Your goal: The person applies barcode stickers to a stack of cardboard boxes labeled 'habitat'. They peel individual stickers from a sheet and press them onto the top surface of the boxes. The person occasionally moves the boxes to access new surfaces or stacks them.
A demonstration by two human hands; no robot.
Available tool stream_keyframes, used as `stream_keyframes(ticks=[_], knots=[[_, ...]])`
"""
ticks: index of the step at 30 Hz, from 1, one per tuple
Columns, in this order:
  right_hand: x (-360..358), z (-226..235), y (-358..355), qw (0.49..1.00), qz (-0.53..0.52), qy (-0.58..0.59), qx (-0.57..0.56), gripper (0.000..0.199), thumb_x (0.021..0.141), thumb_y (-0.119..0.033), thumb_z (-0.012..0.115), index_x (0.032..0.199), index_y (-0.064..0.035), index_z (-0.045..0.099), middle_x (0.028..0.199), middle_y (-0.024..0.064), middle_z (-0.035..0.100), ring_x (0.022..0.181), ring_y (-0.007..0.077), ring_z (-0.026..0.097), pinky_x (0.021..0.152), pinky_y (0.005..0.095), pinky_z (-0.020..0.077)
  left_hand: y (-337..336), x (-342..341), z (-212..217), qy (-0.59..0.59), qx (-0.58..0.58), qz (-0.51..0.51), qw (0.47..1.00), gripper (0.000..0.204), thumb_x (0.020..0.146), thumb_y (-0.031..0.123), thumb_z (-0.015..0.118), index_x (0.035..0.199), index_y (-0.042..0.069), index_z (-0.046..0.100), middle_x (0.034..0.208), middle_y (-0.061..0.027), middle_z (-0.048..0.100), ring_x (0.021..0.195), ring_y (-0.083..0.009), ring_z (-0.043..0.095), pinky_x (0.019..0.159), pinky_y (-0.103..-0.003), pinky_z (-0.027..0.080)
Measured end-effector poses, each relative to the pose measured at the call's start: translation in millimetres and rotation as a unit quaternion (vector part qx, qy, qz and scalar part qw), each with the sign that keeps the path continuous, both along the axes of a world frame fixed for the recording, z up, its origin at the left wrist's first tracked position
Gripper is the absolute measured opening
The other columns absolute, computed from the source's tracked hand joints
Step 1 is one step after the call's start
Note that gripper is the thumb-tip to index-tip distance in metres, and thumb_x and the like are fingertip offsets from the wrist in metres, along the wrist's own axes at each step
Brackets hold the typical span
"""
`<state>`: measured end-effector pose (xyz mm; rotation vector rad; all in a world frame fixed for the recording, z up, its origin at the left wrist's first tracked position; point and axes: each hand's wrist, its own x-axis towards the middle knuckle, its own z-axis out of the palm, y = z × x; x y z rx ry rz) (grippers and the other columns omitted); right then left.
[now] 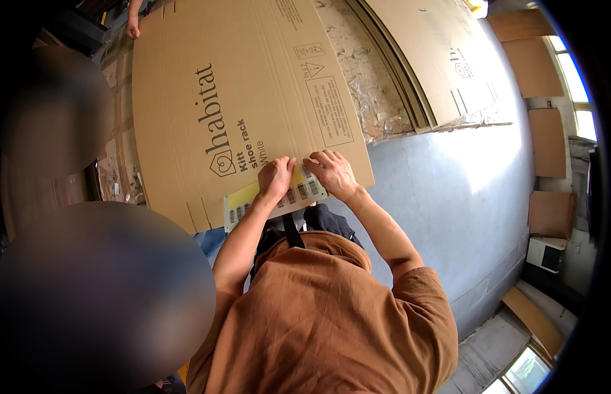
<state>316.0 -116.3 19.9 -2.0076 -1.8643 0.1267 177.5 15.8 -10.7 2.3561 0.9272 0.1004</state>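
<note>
A large flat brown cardboard sheet (177, 85) with black print lies in front of me. Across its near edge is a sheet of barcode labels (240, 195), yellow backing showing on part of it. My left hand (276, 178) is closed above the label sheet, thumb and forefinger pinched together; what is between them is too small to make out. Beside it, my right hand (333, 173) has its fingers bent down and closed at the upper right part of the label sheet. The fingertips of both hands are close together but apart.
A co-worker's hand (133, 27) touches the cardboard's far left corner. More flat cardboard (423, 49) is stacked at the far right, on a worn surface (374, 98). Grey floor (443, 217) stretches to the right, with cardboard pieces (548, 141) along the wall. Blurred round shapes cover the left.
</note>
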Motion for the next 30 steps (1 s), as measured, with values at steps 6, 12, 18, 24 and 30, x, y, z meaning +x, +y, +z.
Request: stream_keyframes(ticks=[6, 12, 18, 24, 30], knots=[[-2.1, -10.0, -3.3, 1.000, 0.009, 0.000, -0.008, 0.036, 0.079, -0.011, 0.058, 0.114, -0.0097, 0.065, 0.112, 0.0054, 0.063, 0.097, 0.0211, 0.061, 0.083, 0.0335, 0.0475, -0.2, -0.4, -5.8, -0.001, -0.014, 0.008, 1.000, 0.037, 0.097, 0.032, 0.052, 0.077, 0.003, 0.063, 0.070, -0.0205, 0.063, 0.067, -0.0385, 0.064, 0.058, -0.046, 0.050], [-4.6, -16.2, -2.2, 0.977, -0.081, 0.197, 0.002, 0.027, 0.085, -0.013, 0.063, 0.110, -0.0042, 0.066, 0.104, 0.0133, 0.068, 0.095, 0.0303, 0.065, 0.082, 0.0371, 0.0507, -1.9, -0.5, -2.3, -0.019, 0.007, 0.001, 1.000, 0.037, 0.096, 0.033, 0.053, 0.074, 0.005, 0.063, 0.067, -0.0190, 0.064, 0.063, -0.0375, 0.064, 0.056, -0.046, 0.051], [-6.2, -11.8, 1.1, 0.929, -0.145, 0.342, -0.006, 0.021, 0.084, -0.011, 0.066, 0.102, -0.0005, 0.068, 0.096, 0.0179, 0.068, 0.089, 0.0354, 0.065, 0.079, 0.0387, 0.0525, -4.1, -2.0, 7.0, -0.058, 0.055, -0.028, 0.996, 0.033, 0.096, 0.031, 0.055, 0.075, 0.006, 0.060, 0.066, -0.0168, 0.064, 0.061, -0.0351, 0.064, 0.053, -0.044, 0.050], [-13.5, -8.8, 2.1, 0.928, -0.158, 0.336, -0.003, 0.017, 0.084, -0.008, 0.064, 0.099, -0.0018, 0.068, 0.091, 0.0174, 0.068, 0.086, 0.0355, 0.066, 0.077, 0.0392, 0.0527, -5.8, -5.0, 9.0, -0.120, 0.045, -0.026, 0.991, 0.030, 0.095, 0.028, 0.058, 0.073, 0.007, 0.058, 0.066, -0.0160, 0.063, 0.060, -0.0345, 0.064, 0.052, -0.043, 0.048], [-17.3, -10.3, 1.7, 0.936, -0.158, 0.316, 0.009, 0.019, 0.085, -0.007, 0.063, 0.102, -0.0039, 0.068, 0.092, 0.0166, 0.067, 0.086, 0.0353, 0.065, 0.075, 0.0398, 0.0529, -4.7, -7.1, 4.0, -0.103, 0.052, -0.024, 0.993, 0.029, 0.095, 0.027, 0.057, 0.076, 0.007, 0.060, 0.065, -0.0157, 0.062, 0.060, -0.0344, 0.063, 0.053, -0.043, 0.048]])
